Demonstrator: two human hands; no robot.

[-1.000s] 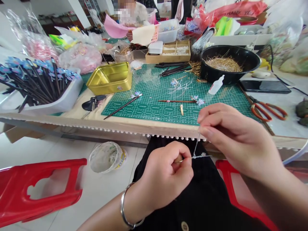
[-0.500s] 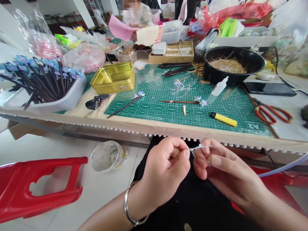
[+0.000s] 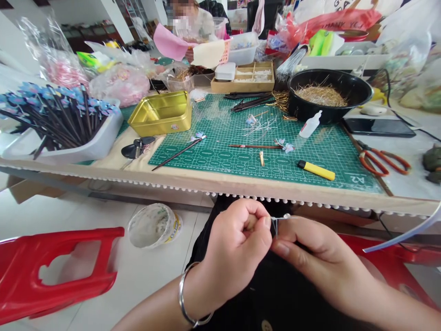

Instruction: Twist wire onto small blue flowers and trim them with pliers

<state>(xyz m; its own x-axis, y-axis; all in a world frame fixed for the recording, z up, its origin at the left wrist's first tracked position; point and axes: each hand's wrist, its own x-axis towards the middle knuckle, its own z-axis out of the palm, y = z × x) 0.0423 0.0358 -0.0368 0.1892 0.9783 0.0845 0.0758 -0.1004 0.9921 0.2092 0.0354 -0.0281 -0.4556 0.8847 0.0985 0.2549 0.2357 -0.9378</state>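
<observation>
Over my lap, my left hand [image 3: 237,250] is closed, thumb and forefinger pinching a small piece wound with pale thread or fine wire [image 3: 276,228]; most of that piece is hidden in the fingers. A thin stem with a clear bead [image 3: 287,216] sticks out rightward from the pinch. My right hand [image 3: 317,257] pinches the hanging strand between thumb and forefinger, just below the bead. On the green cutting mat [image 3: 206,158] beyond lie a dark hairpin stick with a blue flower [image 3: 179,153], a brown flowered stick [image 3: 257,146] and a gold clip [image 3: 262,158].
A yellow cutter [image 3: 319,171], white glue bottle [image 3: 311,124] and orange-handled pliers [image 3: 374,162] lie on the table's right side. Behind them stands a black bowl [image 3: 299,103]. A gold tin [image 3: 165,126] and a white tray of flowered sticks [image 3: 79,149] are left. Red stools flank my lap.
My right hand has changed its grip, from loose fingers around the bead to a pinch on the strand below it. The left hand keeps its pinch. The view has shifted slightly.
</observation>
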